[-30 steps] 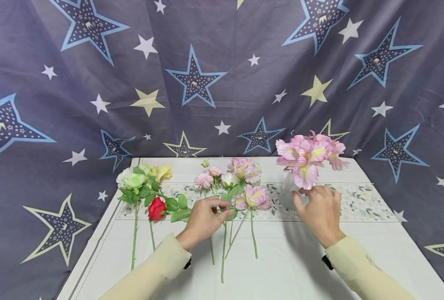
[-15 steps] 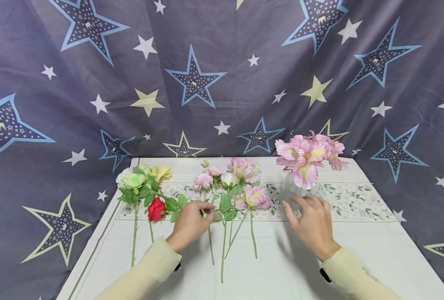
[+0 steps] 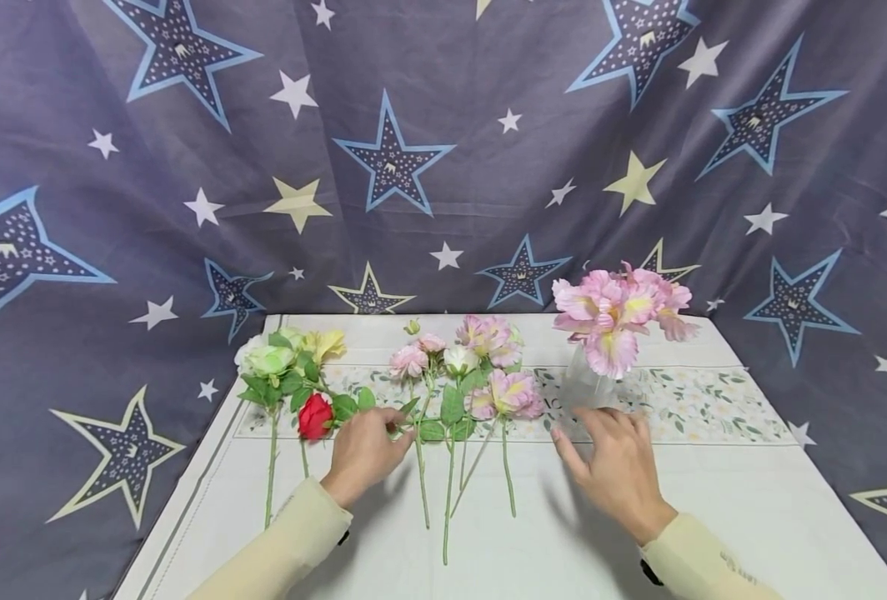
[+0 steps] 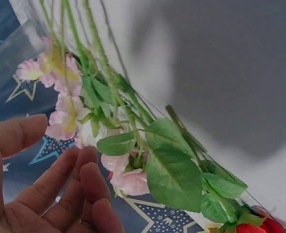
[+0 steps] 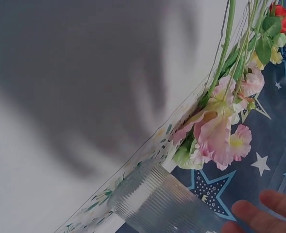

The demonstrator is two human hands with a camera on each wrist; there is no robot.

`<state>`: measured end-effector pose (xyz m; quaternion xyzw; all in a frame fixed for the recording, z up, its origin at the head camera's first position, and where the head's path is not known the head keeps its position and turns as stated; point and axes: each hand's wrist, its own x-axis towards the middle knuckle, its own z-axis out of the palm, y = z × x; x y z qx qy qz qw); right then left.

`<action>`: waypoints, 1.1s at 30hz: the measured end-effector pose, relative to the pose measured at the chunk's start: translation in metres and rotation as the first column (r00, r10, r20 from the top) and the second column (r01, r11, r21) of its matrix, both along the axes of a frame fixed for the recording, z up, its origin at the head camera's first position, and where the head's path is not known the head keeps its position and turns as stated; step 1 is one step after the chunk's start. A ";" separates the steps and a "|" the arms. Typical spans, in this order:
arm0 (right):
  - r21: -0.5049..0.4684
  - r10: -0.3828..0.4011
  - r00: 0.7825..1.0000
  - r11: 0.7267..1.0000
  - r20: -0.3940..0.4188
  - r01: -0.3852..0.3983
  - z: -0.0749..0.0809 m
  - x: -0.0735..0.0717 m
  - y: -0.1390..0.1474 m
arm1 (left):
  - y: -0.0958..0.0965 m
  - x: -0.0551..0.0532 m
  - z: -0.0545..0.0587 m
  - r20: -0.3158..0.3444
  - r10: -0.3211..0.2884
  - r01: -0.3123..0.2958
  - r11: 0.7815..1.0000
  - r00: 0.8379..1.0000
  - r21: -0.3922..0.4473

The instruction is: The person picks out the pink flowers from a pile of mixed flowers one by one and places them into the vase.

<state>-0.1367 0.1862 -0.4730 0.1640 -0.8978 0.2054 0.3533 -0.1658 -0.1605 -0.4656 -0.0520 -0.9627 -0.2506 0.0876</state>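
Note:
My left hand [image 3: 367,450] hovers over the table beside the red rose [image 3: 314,417] and the leaves of the pink flower spray [image 3: 409,362]. In the left wrist view its fingers [image 4: 67,179] are loosely bent, with nothing between them and the thumb. Spread fingers mark my right hand [image 3: 614,468], which holds nothing and stays low in front of the clear ribbed vase [image 5: 155,199]. Large pink iris-like blooms [image 3: 612,321] rise out of that vase. Whether the right fingertips touch the glass is hard to tell.
White-green and yellow flowers [image 3: 267,360] lie at the left. In the middle are a white rose [image 3: 459,360] and more pink-yellow blooms [image 3: 514,393], their stems toward me. A leaf-print runner [image 3: 706,406] crosses the white tablecloth [image 3: 533,550]. Behind hangs a star-patterned curtain [image 3: 458,75].
My left hand has moved left, from the middle stems toward the red rose. My right hand has dropped back from the vase's upper part toward me. The flowers have stayed in place.

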 end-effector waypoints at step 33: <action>0.017 0.015 1.000 1.000 0.019 -0.015 -0.004 0.016 -0.003 | 0.015 -0.023 -0.034 0.077 0.027 -0.008 0.972 0.997 -0.235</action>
